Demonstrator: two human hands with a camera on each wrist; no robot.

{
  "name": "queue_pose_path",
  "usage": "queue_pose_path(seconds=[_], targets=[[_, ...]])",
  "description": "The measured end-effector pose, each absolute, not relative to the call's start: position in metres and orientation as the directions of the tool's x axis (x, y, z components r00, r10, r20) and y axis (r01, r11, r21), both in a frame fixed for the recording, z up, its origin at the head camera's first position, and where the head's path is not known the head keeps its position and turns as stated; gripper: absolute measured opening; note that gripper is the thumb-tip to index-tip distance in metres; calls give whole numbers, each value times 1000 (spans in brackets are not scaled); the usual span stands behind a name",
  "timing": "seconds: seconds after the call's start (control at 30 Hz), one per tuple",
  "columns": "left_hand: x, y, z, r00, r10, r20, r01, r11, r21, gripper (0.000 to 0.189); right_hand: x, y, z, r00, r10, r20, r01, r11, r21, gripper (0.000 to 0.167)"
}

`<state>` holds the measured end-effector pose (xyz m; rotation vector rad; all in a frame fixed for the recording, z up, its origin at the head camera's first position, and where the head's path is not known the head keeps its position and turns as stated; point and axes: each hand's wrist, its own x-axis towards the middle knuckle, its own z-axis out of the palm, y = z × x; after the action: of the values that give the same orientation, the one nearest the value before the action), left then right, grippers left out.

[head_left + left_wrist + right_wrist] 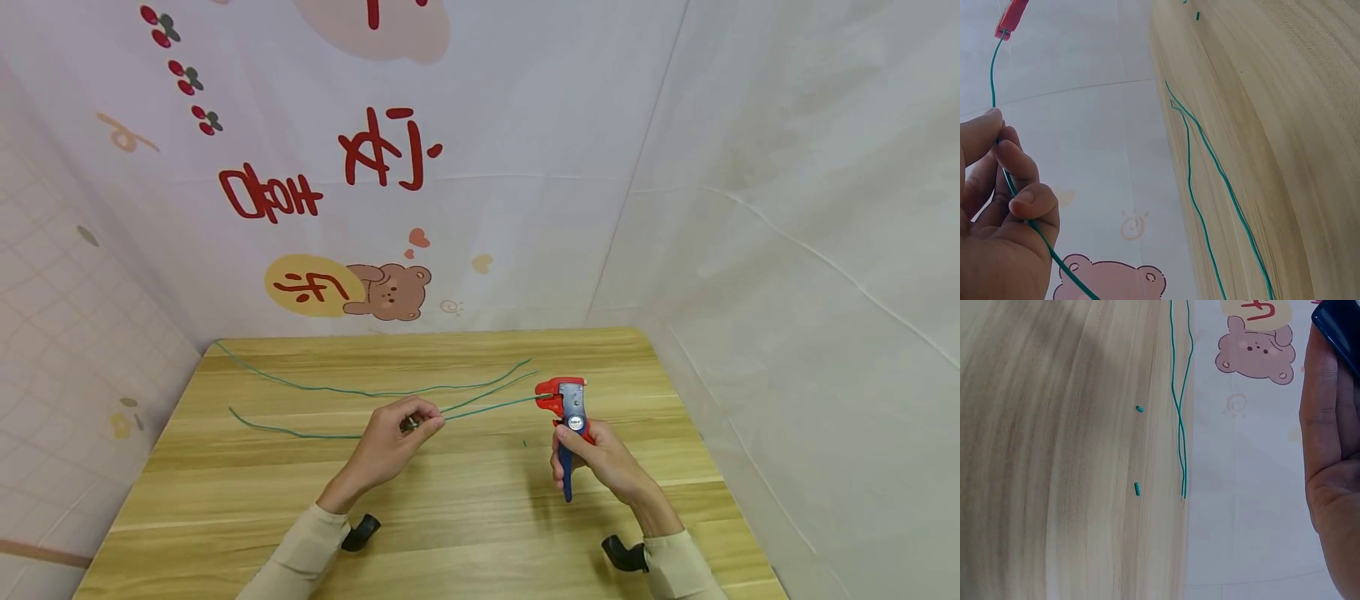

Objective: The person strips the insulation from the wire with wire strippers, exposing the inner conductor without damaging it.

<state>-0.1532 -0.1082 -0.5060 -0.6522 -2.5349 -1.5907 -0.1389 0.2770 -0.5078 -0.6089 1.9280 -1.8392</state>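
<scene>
My left hand [393,442] pinches a thin green wire [491,408] between thumb and fingers. In the left wrist view, that wire [992,81] also runs down past the curled fingers. My right hand [611,458] grips a red and blue wire stripper [575,407] by its handles, above the table's right half. The wire's right end reaches into the stripper's red jaws. Only the blue handle [1341,328] of the tool shows in the right wrist view, beside the hand [1329,456].
More green wires [322,388] lie along the back of the wooden table [465,533]. Tiny green cut pieces [1137,489] lie on the wood in front of them. A printed white cloth wall [510,250] rises behind the table, with another wall on each side.
</scene>
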Motion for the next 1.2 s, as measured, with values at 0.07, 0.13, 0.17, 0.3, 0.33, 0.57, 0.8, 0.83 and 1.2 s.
queue_pose_path(seconds=[0.07,0.13,0.17,0.3,0.33,0.57,0.8,0.83,1.2], targets=[[-153,-108,-506,-906,310,289,394,367,843,8,-139,277,-508,-822,-569,6,-36,40,-999,40],[-153,-108,-507,-906,310,287,392,364,845,7,-139,277,-509,-822,-569,5,-34,41,-999,40],[-153,-108,-507,-906,309,289,394,363,844,7,-139,278,-509,-822,-570,5,-33,39,-999,40],[-153,-109,-506,-907,313,280,388,365,847,7,-139,278,-510,-817,-577,13,-35,27,-999,40],[-152,-109,-505,-908,314,276,385,368,847,7,-139,279,-510,-815,-579,17,-37,22,-999,40],[-152,-110,-504,-910,321,261,375,372,849,5,-139,279,-510,-809,-587,29,-41,8,-999,39],[-151,-111,-505,-899,327,292,404,360,841,7,-138,277,-509,-808,-589,20,-34,14,-999,39],[-151,-111,-505,-899,327,292,405,363,839,8,-138,277,-508,-808,-590,19,-34,15,-999,39],[-149,-114,-504,-905,324,276,389,367,845,7,-137,275,-507,-811,-586,6,-26,25,-999,43]])
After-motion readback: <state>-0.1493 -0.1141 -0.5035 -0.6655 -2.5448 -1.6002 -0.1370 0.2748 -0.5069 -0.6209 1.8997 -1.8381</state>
